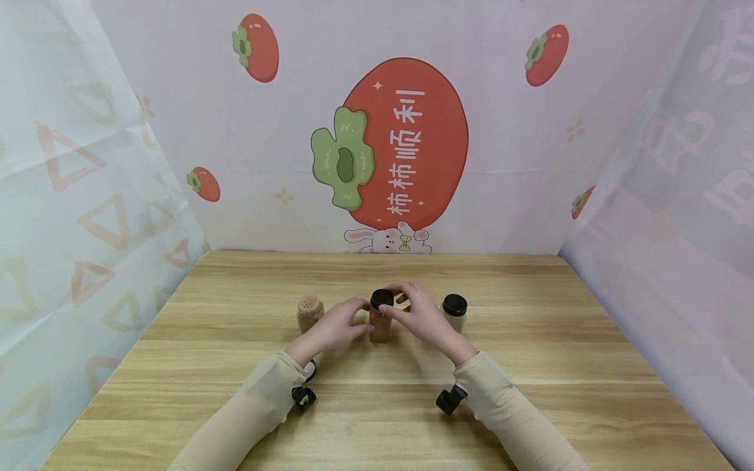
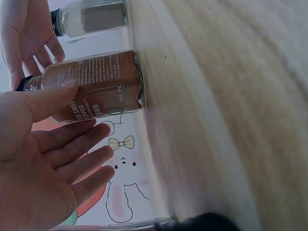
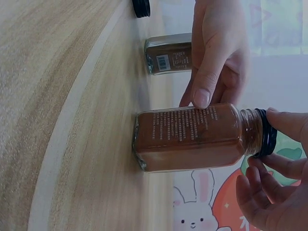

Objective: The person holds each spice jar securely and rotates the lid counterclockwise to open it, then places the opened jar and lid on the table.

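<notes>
A square glass spice jar (image 1: 379, 332) of reddish-brown powder stands upright at the middle of the table. My left hand (image 1: 337, 326) holds its body, thumb on the near side and index finger behind; the other fingers stretch out past it in the left wrist view. From the right, my right hand (image 1: 425, 322) pinches the black lid (image 3: 268, 134) between thumb and fingers. The lid sits at the top of the neck, slightly tilted, with glass threads showing below it. Printed text covers the jar's side (image 3: 187, 130).
Left of my hands stands a lidless spice jar (image 1: 309, 307) with a perforated shaker top. Its surroundings include a loose black lid (image 1: 309, 371) beside my left sleeve. To the right is another jar (image 1: 455, 306), capped in black. A printed cloth backdrop (image 1: 501, 196) rises behind the table.
</notes>
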The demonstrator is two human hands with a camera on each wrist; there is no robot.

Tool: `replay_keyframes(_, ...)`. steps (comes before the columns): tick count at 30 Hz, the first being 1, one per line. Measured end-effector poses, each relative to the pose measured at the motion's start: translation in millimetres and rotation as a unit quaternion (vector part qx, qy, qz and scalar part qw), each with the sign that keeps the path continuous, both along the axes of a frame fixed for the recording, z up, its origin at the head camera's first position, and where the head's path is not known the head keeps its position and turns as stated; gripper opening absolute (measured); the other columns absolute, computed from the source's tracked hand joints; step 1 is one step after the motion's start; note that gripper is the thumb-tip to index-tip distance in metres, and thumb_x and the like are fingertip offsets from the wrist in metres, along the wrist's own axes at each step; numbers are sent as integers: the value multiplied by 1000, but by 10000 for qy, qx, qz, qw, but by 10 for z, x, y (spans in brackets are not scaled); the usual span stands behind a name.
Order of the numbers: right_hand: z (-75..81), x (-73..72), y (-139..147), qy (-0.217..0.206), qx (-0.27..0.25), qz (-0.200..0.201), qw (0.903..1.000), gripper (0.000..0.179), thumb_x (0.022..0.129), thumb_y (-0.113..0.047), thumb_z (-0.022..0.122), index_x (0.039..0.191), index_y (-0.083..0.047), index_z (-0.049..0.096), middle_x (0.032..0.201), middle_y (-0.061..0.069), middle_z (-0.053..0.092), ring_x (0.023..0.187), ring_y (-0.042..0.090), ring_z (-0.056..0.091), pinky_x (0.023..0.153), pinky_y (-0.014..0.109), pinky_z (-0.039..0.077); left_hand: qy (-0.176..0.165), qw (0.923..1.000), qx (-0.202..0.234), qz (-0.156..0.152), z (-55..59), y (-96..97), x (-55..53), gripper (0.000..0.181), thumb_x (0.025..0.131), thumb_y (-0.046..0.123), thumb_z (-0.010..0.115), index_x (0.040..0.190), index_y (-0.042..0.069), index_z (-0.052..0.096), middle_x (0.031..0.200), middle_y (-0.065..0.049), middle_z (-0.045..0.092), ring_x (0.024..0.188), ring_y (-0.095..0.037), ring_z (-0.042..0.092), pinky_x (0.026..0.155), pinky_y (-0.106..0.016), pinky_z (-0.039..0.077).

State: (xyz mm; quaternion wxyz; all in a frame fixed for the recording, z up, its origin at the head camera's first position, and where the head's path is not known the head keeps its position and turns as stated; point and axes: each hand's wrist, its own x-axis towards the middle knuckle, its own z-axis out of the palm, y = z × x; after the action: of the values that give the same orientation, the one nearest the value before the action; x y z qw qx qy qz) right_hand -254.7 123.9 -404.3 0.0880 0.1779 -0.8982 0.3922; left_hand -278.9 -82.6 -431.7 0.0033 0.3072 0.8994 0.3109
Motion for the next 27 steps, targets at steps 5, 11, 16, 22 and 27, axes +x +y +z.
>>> replay_keyframes(5, 1, -4, 0, 32, -62, 21, 10000, 39, 87, -32, 69, 119, -11, 61, 114, 5, 60, 101, 21, 57, 79, 35, 56, 47, 10000, 24, -42, 5, -2, 1, 38, 88, 21, 68, 120, 4, 57, 120, -11, 62, 118, -28, 56, 102, -45, 44)
replay_keyframes(11, 15, -8, 0, 82, -224, 24, 9997, 38, 88, -28, 68, 119, -7, 60, 111, 8, 61, 100, 22, 59, 81, 39, 56, 50, 10000, 57, -20, 6, -2, 11, 38, 88, 21, 68, 120, 3, 57, 120, -11, 62, 117, -28, 56, 101, -45, 44)
replay_keyframes(16, 38, 7, 0, 111, -368, -15, 9993, 36, 90, -25, 66, 120, -6, 59, 108, 8, 60, 99, 20, 59, 78, 32, 55, 29, 10000, 2, 1, 5, -1, 4, 41, 88, 22, 68, 121, 3, 56, 122, -12, 61, 117, -30, 56, 102, -46, 44)
replay_keyframes(22, 43, 17, 11, -37, -463, -81, 9989, 36, 91, -25, 65, 121, -7, 58, 111, 8, 59, 100, 20, 58, 78, 30, 55, -45, 10000, -53, 48, 4, 3, -4, 42, 87, 24, 68, 123, 3, 56, 123, -12, 61, 119, -30, 55, 104, -45, 43)
replay_keyframes(27, 44, 24, 26, -183, -572, -128, 9981, 38, 91, -27, 65, 122, -7, 57, 114, 8, 59, 101, 21, 58, 77, 31, 54, -55, 9999, -80, 61, 2, 5, -2, 43, 87, 24, 69, 123, 4, 56, 123, -12, 61, 118, -30, 56, 103, -46, 43)
